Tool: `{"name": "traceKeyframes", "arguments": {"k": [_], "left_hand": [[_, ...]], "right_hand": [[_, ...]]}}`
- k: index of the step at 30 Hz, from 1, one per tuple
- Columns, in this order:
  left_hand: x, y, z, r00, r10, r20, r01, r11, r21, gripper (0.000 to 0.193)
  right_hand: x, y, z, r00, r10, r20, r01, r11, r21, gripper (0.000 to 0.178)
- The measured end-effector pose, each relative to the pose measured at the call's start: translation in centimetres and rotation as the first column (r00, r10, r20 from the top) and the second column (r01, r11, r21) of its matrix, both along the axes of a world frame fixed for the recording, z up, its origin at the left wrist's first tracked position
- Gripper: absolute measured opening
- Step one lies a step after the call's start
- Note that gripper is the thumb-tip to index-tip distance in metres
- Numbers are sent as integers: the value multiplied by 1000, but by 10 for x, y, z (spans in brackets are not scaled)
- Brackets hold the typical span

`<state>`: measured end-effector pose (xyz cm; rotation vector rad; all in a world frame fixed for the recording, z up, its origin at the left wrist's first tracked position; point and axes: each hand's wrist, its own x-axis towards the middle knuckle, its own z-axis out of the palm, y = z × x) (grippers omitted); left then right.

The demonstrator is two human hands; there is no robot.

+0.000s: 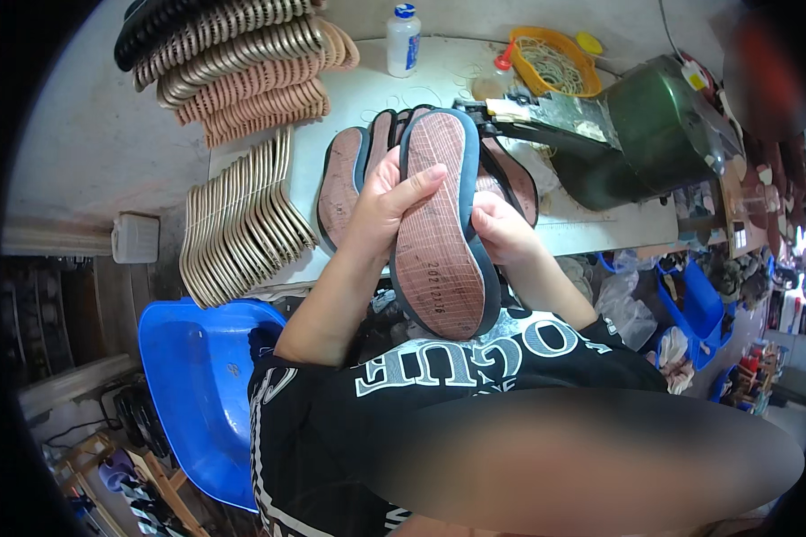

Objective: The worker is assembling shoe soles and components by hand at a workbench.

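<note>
A shoe insole, reddish brown with pale lines and a dark blue-black rim, is held up in front of my chest, its toe end low and near me. My left hand grips its left side, thumb laid across the face. At the right edge my right hand is closed on it too, its fingers mostly hidden underneath. Behind it, similar insoles lie on the white table: one on the left, others partly covered, and one on the right beside the sewing machine.
Rows of gold-edged shoe pieces and pink and bronze ones stand at the left. A white bottle and an orange basket of cord sit at the table's back. A blue tub is below left, blue bins below right.
</note>
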<state>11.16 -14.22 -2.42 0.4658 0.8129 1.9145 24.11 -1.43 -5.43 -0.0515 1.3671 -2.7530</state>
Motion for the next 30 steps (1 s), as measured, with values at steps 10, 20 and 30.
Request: {"name": "traceKeyframes", "arguments": {"k": [10,20,30], "left_hand": [[8,6,-3,973,-42,-229,29,998,-58,40],[17,-3,5,979,-24,-201,19,999,-25,45],[13,-8,23,830,212,-515,-297,951,-87,50]], "right_hand": [[-13,22,4,996,84,11,-84,959,272,59],[-16,13,-22,979,3,-206,12,998,69,29],[-4,10,56,994,-109,26,82,868,489,21]]}}
